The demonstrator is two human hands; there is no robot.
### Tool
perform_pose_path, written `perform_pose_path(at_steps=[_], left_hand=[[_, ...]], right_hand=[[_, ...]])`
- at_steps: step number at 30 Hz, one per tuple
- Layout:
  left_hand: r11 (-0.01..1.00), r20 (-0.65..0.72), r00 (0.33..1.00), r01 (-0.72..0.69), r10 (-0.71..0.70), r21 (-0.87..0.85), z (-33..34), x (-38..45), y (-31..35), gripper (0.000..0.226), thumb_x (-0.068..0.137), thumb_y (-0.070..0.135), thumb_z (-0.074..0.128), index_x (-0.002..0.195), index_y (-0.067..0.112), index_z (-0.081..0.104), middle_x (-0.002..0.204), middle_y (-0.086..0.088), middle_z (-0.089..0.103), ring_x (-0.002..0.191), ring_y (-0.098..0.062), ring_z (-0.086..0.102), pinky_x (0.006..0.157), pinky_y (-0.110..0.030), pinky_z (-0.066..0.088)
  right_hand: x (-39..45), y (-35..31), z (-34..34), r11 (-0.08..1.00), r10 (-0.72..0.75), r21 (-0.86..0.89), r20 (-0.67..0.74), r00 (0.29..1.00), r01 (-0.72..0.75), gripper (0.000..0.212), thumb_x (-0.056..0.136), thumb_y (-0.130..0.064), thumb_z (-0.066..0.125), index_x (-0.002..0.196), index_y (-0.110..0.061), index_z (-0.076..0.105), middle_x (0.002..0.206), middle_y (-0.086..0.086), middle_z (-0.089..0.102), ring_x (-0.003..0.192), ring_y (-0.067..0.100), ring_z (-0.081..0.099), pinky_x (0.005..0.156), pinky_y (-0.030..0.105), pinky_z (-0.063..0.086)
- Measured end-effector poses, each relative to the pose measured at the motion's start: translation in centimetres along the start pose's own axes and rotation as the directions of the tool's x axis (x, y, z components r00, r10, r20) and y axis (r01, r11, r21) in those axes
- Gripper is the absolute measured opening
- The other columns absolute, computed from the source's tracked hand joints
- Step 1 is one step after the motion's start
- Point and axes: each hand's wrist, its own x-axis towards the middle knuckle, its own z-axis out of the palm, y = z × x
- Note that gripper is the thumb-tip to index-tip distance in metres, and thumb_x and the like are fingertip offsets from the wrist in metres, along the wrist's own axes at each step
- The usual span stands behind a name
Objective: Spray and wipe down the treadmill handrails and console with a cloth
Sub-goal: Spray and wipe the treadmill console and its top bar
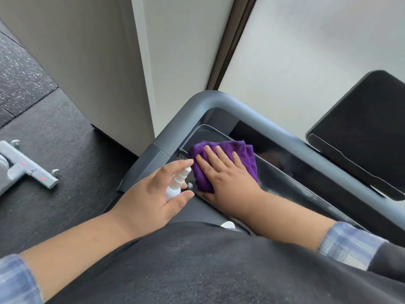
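Grey equipment: a pale metal fitting is seen at the left edge of the frame, lying on the dark floor, well apart from the treadmill.
Left hand: placed left of centre; its grip is wrapped around a small white spray bottle, thumb below and fingers above, with the nozzle pointed toward the console.
Handrail: a grey tube is seen bending at the centre top and running down both to the lower left and to the right of the frame; it is not touched by either hand.
Cloth: a folded purple cloth is laid on the glossy black console, at its left end, just inside the handrail corner.
Right hand: pressed flat on the cloth with fingers straight and spread; nothing is clenched, the cloth being held down by the palm only.
Screen: a dark panel is seen at the right of the frame, beyond the rail.
Step in hand: the console's left end is judged to be under wiping, with the bottle kept ready.
Next move: the cloth would need to be drawn rightward along the console under steady pressure; the handrail appears not yet reached.
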Motion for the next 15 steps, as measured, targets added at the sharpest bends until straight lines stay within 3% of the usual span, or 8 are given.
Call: perform_pose_path(at_steps=[7, 12, 15], left_hand=[[0.999, 0.002, 0.999, 0.037, -0.037, 0.016, 0.3, -0.7, 0.2, 0.057, 0.087, 0.056, 0.053, 0.14, 0.049, 0.032, 0.102, 0.029, 0.056, 0.091, 0.009, 0.058, 0.081, -0.007, 0.043], [1.0, 0.017, 1.0, -0.001, 0.001, 0.018, 0.5, -0.7, 0.6, 0.058, 0.09, 0.052, 0.054, 0.143, 0.042, 0.032, 0.111, 0.025, 0.057, 0.094, 0.011, 0.059, 0.085, -0.013, 0.047], [1.0, -0.009, 1.0, 0.015, -0.015, 0.013, 0.5, -0.9, 0.6, 0.057, 0.089, 0.053, 0.054, 0.141, 0.043, 0.033, 0.104, 0.027, 0.056, 0.093, 0.014, 0.057, 0.083, -0.004, 0.041]], right_hand=[[4.9, -1.0, -2.2, 0.989, 0.135, 0.063, 0.008, 0.991, -0.135, 0.09, 0.094, -0.067, 0.041, 0.161, -0.023, 0.001, 0.169, 0.005, -0.007, 0.155, 0.031, -0.005, 0.122, 0.059, 0.006], [1.1, -1.7, -0.6, 0.996, 0.081, 0.045, 0.009, 0.997, -0.082, 0.09, 0.094, -0.069, 0.04, 0.16, -0.023, 0.0, 0.169, 0.006, -0.007, 0.155, 0.03, -0.005, 0.122, 0.056, 0.004], [0.2, -1.4, -0.2, 0.998, 0.057, 0.029, 0.02, 0.998, -0.057, 0.09, 0.094, -0.071, 0.039, 0.16, -0.025, 0.0, 0.169, 0.004, -0.007, 0.155, 0.029, -0.005, 0.122, 0.054, 0.003]])
